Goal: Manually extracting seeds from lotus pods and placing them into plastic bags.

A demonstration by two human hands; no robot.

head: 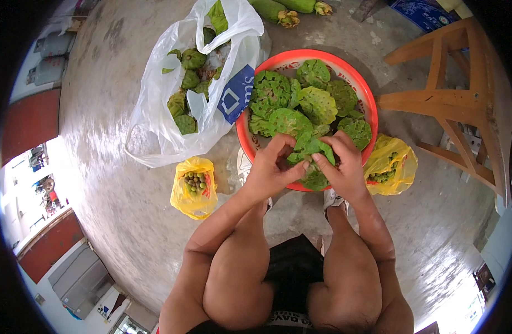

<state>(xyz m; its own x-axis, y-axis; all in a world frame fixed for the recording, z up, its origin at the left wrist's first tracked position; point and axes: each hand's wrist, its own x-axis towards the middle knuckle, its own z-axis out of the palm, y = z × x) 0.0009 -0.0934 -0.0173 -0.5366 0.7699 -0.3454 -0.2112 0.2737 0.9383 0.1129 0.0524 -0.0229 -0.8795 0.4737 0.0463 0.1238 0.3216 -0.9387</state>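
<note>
My left hand (273,167) and my right hand (343,165) meet over the near part of a red-rimmed enamel basin (371,112). Between their fingers they hold a torn green lotus seed pod (312,146), pinched from both sides. Opened, pitted lotus pods (317,104) fill much of the basin. Left of it a white plastic bag (156,104) holds whole lotus pods (193,59). A small yellow bag (181,200) at the left contains green and brownish lotus seeds (194,182). Another yellow bag (400,177), right of the basin, holds green seeds (383,173).
Green squashes (268,10) with withered blossoms lie beyond the basin. A wooden stool (439,100) lies at the right, close to the basin's rim. My shoes (334,199) are beside the basin's near side. A blue printed package (423,14) is at the upper right.
</note>
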